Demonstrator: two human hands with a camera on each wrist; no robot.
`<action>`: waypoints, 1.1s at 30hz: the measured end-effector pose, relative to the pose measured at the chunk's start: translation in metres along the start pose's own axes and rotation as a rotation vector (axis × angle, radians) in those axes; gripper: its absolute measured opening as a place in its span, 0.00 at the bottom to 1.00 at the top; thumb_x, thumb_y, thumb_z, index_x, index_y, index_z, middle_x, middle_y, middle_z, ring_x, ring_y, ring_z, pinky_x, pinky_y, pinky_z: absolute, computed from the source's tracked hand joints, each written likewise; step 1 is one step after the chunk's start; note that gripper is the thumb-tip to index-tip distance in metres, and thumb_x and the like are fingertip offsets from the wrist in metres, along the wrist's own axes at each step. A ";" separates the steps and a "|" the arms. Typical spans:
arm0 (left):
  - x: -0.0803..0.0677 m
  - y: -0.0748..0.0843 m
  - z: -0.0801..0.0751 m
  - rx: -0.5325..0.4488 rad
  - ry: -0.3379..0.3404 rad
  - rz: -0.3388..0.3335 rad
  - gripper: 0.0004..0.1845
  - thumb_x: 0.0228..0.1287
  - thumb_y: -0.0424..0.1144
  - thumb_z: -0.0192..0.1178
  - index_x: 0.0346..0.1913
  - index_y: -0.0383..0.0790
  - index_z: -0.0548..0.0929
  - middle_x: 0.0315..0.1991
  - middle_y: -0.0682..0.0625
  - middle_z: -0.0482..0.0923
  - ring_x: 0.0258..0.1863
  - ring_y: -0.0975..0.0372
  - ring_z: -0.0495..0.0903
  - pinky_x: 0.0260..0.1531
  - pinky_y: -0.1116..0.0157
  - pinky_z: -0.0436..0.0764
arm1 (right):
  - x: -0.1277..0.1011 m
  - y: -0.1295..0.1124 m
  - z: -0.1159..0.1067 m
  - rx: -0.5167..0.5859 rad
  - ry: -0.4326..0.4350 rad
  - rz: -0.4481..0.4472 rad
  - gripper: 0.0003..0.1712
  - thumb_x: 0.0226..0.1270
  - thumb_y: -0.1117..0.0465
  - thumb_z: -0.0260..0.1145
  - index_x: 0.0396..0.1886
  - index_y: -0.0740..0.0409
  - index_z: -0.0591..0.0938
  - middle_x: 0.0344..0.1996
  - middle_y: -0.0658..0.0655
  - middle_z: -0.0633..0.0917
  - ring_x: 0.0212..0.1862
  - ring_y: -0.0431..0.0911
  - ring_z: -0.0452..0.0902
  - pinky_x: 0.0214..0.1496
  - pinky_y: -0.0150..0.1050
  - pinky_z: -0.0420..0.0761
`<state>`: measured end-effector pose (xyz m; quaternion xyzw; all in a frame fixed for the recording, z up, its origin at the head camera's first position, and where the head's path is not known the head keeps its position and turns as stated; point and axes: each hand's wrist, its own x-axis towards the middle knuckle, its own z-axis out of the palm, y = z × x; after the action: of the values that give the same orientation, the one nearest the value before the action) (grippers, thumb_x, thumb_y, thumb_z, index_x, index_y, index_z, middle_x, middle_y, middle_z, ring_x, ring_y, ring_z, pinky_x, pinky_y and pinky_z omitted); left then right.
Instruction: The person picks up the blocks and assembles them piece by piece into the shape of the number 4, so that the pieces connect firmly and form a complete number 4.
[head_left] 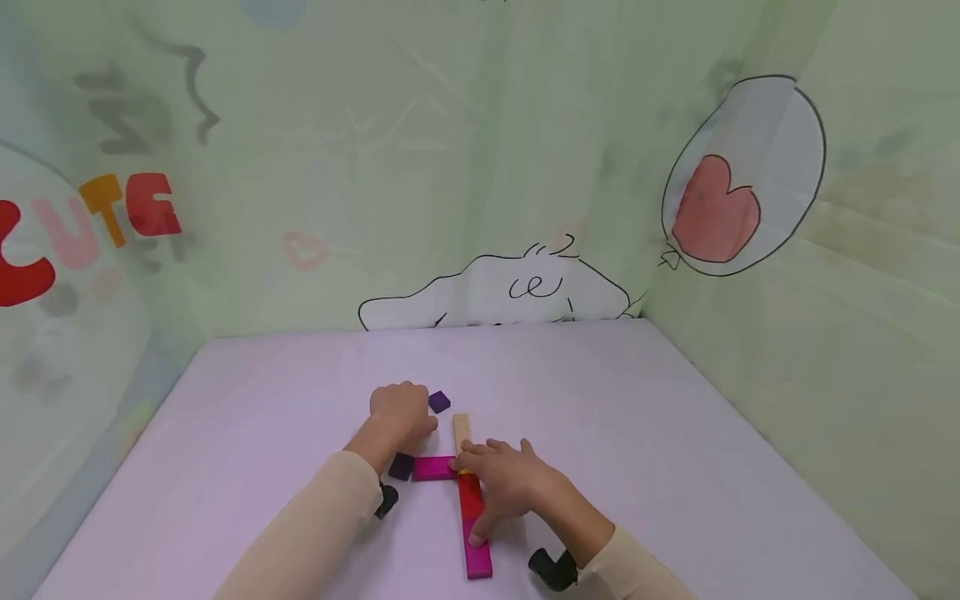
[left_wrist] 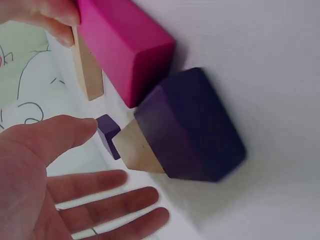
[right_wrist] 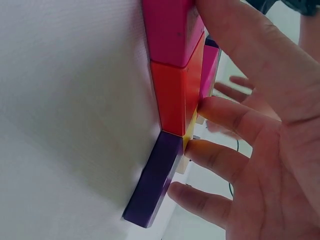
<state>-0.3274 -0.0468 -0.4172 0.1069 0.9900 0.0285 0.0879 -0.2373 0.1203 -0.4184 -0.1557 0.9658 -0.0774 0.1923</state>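
Note:
My left hand (head_left: 401, 414) is held over the table with nothing in its grip, its thumb and fingers apart in the left wrist view. A small purple block (head_left: 439, 402) lies just beyond it. Nearer me, a dark purple block (left_wrist: 195, 125) with a bare wood part sits at the end of a magenta block (head_left: 433, 468). My right hand (head_left: 506, 479) spreads over a row of blocks: plain wood (head_left: 461, 427), yellow (right_wrist: 189, 129), red (head_left: 470, 497) and magenta (head_left: 477, 565). Its thumb touches the near magenta block. Another dark purple block (right_wrist: 152, 180) angles off beside its fingertips.
The blocks lie on a pale lilac tabletop (head_left: 637, 433). Printed curtains (head_left: 465, 167) stand along the back and sides. Black wrist cameras (head_left: 553, 569) are strapped below both hands.

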 end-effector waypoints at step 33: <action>0.042 0.014 0.004 0.091 0.103 0.211 0.11 0.70 0.42 0.66 0.49 0.43 0.88 0.40 0.47 0.88 0.35 0.56 0.83 0.49 0.53 0.87 | -0.002 -0.003 -0.002 0.020 -0.026 0.018 0.50 0.38 0.42 0.87 0.67 0.33 0.79 0.76 0.47 0.71 0.78 0.59 0.61 0.73 0.77 0.55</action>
<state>-0.3645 -0.0241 -0.4273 0.2126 0.9767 -0.0018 0.0284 -0.2351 0.1184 -0.4153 -0.1463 0.9638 -0.0832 0.2071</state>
